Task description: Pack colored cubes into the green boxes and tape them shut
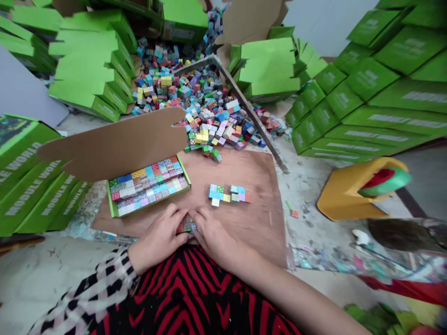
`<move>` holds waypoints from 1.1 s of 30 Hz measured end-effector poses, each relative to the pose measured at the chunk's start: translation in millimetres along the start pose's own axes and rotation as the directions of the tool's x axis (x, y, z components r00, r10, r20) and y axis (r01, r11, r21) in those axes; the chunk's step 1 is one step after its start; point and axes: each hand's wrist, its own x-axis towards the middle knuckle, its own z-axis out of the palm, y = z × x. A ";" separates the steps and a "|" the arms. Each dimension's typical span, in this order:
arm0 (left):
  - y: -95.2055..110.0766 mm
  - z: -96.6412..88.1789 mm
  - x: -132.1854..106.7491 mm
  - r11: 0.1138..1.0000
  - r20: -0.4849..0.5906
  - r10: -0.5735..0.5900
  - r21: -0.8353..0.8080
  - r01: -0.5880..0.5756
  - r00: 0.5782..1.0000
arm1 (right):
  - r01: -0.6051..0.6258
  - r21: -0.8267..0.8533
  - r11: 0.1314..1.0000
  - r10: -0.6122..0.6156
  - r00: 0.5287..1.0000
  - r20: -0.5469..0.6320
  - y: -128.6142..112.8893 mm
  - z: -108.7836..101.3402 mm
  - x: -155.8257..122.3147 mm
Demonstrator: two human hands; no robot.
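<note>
My left hand [161,237] and my right hand [213,235] meet at the near edge of a brown board [258,186]. Both pinch a short row of small patterned cubes [186,225] between their fingertips. Just beyond lies a loose row of coloured cubes [228,194] on the board. To the left sits an open green box [149,185], filled with rows of cubes, its cardboard lid [115,146] raised behind it. A big heap of loose cubes [202,102] spreads out past the board.
Stacks of green boxes stand on the right [366,93], the far left [91,70] and the near left [31,186]. A yellow container with red and green tape rolls [359,188] lies at right. A long cardboard strip [254,121] crosses the heap.
</note>
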 end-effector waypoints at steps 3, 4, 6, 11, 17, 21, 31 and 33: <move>-0.2 0.7 0.4 1.000 0.012 -0.003 0.030 0.003 1.000 | -0.006 0.102 0.995 0.009 1.000 -0.029 9.9 -9.3 -8.6; 0.5 -0.2 -0.2 0.999 0.013 0.002 0.051 -0.003 1.000 | 0.013 0.124 0.992 -0.004 0.997 -0.072 16.4 -16.0 -12.6; 3.8 -4.2 -1.3 0.993 0.008 0.020 0.117 -0.021 1.000 | 0.038 0.135 0.990 -0.011 0.982 -0.190 35.6 -33.1 -20.2; 22.1 -16.5 14.5 0.935 -0.031 0.145 0.331 -0.127 0.989 | -0.203 0.005 0.979 0.192 0.920 -0.341 96.2 -71.5 -28.1; 46.1 -10.9 66.6 0.879 0.030 0.182 0.444 -0.176 0.983 | -0.243 -0.263 0.934 0.205 0.965 -0.165 97.8 -72.1 -18.6; 49.1 -1.9 87.8 0.896 0.062 0.131 0.419 -0.145 0.989 | -0.252 -0.343 0.905 0.181 0.957 -0.226 79.6 -58.7 -10.9; 48.4 2.3 99.4 0.919 0.118 0.115 0.363 -0.151 0.986 | -0.225 -0.374 0.900 0.122 0.952 -0.280 84.8 -43.2 -14.6; 50.2 2.0 99.3 0.919 0.119 0.106 0.368 -0.143 0.987 | -0.195 -0.380 0.904 0.093 0.958 -0.270 85.6 -44.3 -15.3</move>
